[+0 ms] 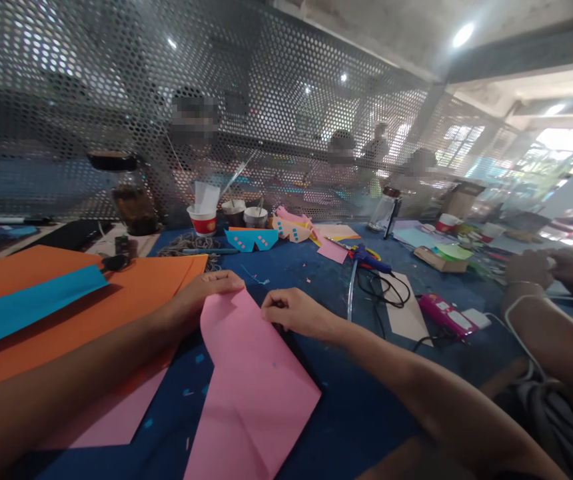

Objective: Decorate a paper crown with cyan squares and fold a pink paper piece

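Note:
A folded pink paper sheet lies on the blue table in front of me. My left hand rests at its upper left corner, fingers curled along the top fold. My right hand pinches the paper's upper right edge with closed fingers. A second pink sheet lies under my left forearm.
Orange sheets and a blue strip lie to the left. Paper cups, cut paper shapes, a blue glue gun with cables and a pink tool sit further back. Another person's hands work at the right.

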Demonstrator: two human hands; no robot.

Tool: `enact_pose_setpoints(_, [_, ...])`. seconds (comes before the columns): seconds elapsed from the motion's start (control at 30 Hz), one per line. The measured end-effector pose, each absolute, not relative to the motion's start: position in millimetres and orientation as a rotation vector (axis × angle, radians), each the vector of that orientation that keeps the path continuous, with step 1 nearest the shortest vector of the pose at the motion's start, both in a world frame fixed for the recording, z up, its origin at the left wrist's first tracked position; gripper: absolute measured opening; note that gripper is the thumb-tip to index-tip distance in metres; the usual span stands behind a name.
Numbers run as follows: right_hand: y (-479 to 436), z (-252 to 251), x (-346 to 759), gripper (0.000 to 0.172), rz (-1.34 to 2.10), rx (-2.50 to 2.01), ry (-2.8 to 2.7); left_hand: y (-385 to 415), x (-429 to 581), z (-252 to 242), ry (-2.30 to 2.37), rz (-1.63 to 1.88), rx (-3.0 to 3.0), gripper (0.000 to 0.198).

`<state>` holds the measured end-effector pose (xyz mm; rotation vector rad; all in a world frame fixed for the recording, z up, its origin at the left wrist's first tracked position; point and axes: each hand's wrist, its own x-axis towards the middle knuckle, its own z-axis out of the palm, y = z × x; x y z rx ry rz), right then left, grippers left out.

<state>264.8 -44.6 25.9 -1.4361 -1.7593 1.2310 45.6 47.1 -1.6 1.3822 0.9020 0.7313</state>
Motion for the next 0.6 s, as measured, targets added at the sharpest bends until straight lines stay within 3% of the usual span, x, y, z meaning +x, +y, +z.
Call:
enact_pose_setpoints(0.17, [-47.4,24.6,261.0,0.010,1.190,-1.442,-1.730,46.6,45.4,-1.0,0.856,0.665,1.353,0.043])
enact_pose_setpoints(0.6, [-46.2,24.5,258.8,0.016,1.107,-1.488,-1.712,43.5,42.9,-2.0,0.845,0.569,1.399,0.026])
